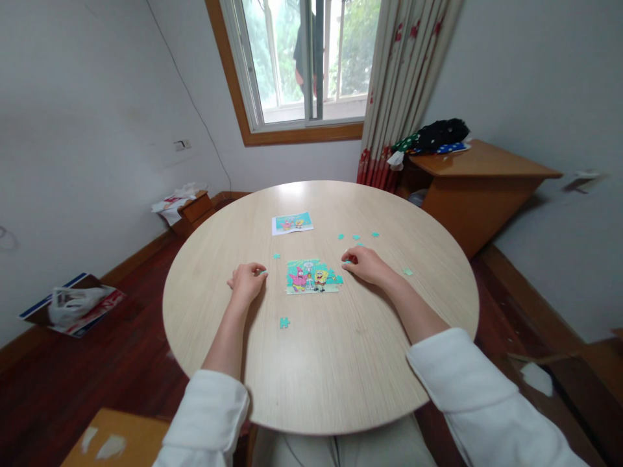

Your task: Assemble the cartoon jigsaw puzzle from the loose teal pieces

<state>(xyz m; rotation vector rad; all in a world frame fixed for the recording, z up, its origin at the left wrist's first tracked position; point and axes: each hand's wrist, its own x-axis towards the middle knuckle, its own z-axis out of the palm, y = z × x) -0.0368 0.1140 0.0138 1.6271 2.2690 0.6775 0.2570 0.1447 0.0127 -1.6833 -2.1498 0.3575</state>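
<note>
Bearings: clock centred on the puzzle, twelve pointing away from us, all on the round wooden table (341, 376).
Seven o'clock, nearest: small teal piece cluster (285, 322), seemingly two joined, flat on the wood.
Left hand (249, 279): nine o'clock, apart from the puzzle; fingertips pinched together on a small teal piece (263, 272).
Centre: part-built SpongeBob jigsaw puzzle (311, 277), flat, its upper right corner stepped and unfilled.
Handling: we judge it light, thin, stiff card; single pieces best pinched by their edges, the built part slid flat with support, since its joints could part if lifted.
Three o'clock: pale green loose piece (407, 271), beyond the right forearm.
Right hand (365, 263): two o'clock, just beside the open corner; thumb and fingers curled close over a teal piece (346, 262); we cannot tell whether it is gripped or only touched.
Ten o'clock: one loose teal piece (276, 256).
One to two o'clock: loose teal pieces (356, 237), scattered.
Eleven o'clock, farthest: picture sheet (293, 224) printed with similar characters.
Writing: none we can read; no brand mark made out.
</note>
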